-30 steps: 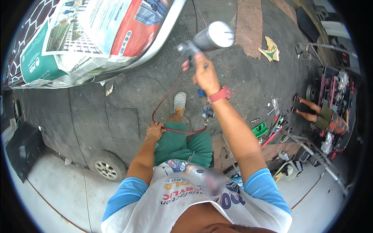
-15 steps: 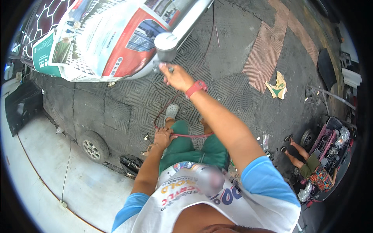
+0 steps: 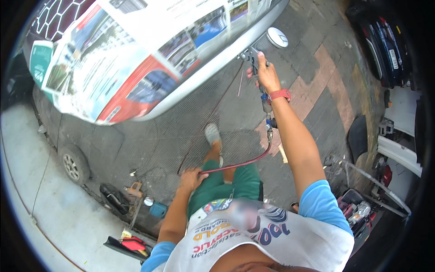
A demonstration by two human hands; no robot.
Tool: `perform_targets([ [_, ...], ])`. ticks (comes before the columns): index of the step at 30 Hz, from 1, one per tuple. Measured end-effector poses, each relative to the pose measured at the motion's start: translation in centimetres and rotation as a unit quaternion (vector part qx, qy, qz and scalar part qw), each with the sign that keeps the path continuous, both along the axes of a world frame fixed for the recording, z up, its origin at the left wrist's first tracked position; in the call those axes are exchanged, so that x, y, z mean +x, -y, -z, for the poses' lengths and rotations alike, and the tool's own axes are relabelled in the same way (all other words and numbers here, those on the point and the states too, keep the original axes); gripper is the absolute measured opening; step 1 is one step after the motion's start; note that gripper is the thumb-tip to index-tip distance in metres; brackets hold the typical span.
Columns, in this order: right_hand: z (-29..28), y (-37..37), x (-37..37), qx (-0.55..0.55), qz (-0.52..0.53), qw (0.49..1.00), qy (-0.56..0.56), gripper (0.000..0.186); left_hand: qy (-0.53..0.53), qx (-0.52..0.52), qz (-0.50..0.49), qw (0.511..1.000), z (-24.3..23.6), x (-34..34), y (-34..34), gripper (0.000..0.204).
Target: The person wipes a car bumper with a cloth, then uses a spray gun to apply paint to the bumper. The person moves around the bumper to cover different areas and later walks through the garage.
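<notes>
My right hand (image 3: pixel 268 78), with a red band at the wrist, is closed around the handle of a spray gun (image 3: pixel 254 60). The gun's round pale cup (image 3: pixel 277 37) sits on top, tilted. Its nozzle is close to the silver edge (image 3: pixel 199 81) of a car body part; I cannot tell whether any spray comes out. Sheets of printed paper (image 3: pixel 149 50) cover most of that part. A dark red air hose (image 3: pixel 244 164) runs from the fitting below the gun across my thighs. My left hand (image 3: pixel 191 179) is closed on this hose beside my left thigh.
A wheel (image 3: pixel 74 164) lies at the left by a pale floor strip. Tools and a blue container (image 3: pixel 158 210) are at the lower left. To the right stand a metal frame (image 3: pixel 371 183) and a dark car (image 3: pixel 380 50). The hose's thin line trails over the dark mats.
My right hand has carried the spray gun to the right along the silver edge. The view has shifted, and the left hand still holds the hose.
</notes>
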State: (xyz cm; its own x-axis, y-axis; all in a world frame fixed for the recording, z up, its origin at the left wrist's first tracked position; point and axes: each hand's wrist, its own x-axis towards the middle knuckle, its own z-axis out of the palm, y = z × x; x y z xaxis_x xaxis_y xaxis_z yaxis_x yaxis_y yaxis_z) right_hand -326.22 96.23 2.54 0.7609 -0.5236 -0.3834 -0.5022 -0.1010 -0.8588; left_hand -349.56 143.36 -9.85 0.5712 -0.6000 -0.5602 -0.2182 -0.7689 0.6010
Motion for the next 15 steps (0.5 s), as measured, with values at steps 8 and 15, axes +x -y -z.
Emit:
perform_targets([
  [8, -1.8, 17.0, 4.4, -0.021, 0.034, 0.999, -0.018, 0.076, -0.028, 0.05, -0.087, 0.995, 0.9, 0.4, 7.0, 0.051],
  [15, -1.6, 33.3, 10.7, -0.035, 0.019, 0.999, 0.0, 0.076, -0.012, 0.061, -0.116, 0.991, -1.7, 6.0, 21.0, 0.047],
])
